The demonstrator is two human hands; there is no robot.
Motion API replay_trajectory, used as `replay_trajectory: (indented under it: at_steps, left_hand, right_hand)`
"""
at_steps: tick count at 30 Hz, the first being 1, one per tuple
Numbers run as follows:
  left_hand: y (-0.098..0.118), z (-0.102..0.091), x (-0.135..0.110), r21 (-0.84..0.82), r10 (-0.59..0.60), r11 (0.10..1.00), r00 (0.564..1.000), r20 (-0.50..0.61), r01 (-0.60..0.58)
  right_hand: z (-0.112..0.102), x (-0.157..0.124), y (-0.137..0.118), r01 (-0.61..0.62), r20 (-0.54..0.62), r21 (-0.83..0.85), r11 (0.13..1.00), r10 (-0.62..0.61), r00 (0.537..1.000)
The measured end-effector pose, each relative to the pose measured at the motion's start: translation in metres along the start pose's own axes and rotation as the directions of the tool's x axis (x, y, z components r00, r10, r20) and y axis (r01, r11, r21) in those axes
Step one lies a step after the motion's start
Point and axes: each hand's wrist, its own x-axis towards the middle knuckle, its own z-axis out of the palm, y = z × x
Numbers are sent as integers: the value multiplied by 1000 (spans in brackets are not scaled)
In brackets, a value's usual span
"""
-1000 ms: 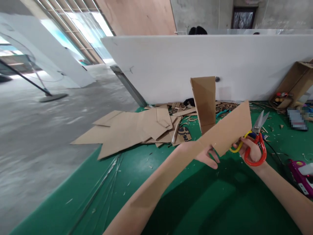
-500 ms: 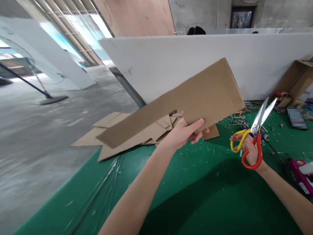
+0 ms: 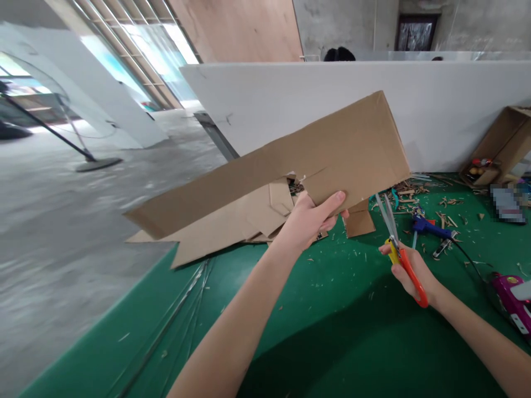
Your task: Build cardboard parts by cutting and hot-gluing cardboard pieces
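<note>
My left hand [image 3: 317, 218] grips a long piece of cardboard [image 3: 348, 146] by its lower edge, thumb on the near face. The piece is held up at a slant above the table, its wider end to the upper right, and a slit runs into it near my hand. In my right hand [image 3: 412, 271] is a pair of scissors [image 3: 399, 251] with one yellow and one red handle loop. Its blades point up and to the left, slightly apart, just below the cardboard's right end and not clearly touching it.
Cut cardboard sheets [image 3: 224, 232] lie on the green table [image 3: 332, 331] behind my left hand. To the right are a blue glue gun [image 3: 431, 226], a utility knife [image 3: 443, 246], cardboard scraps, a magenta device [image 3: 512, 301] and a cardboard box [image 3: 500, 146]. A white partition [image 3: 265, 94] stands along the back.
My right hand has turned the scissors and brought them left, closer to the cardboard; the blades have narrowed. The cardboard's left end has swung further left and up in view.
</note>
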Motion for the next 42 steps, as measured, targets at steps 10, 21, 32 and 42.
replay_trajectory:
  at_steps: [10, 21, 32, 42]
  left_hand:
    - [-7, 13, -3, 78, -39, 996, 994, 106, 31]
    - [-13, 26, -5, 30, -47, 999, 997, 68, 45]
    - [-12, 30, -7, 60, -46, 997, 997, 69, 42]
    - [-5, 29, -10, 78, -86, 994, 995, 55, 81]
  right_hand:
    - [10, -3, -3, -31, 18, 21, 999, 30, 999]
    - [10, -2, -5, -27, -18, 15, 1000, 27, 999]
    - [9, -1, -2, -28, -13, -11, 1000, 28, 1000]
    - [13, 1, -8, -28, -29, -132, 991, 25, 999]
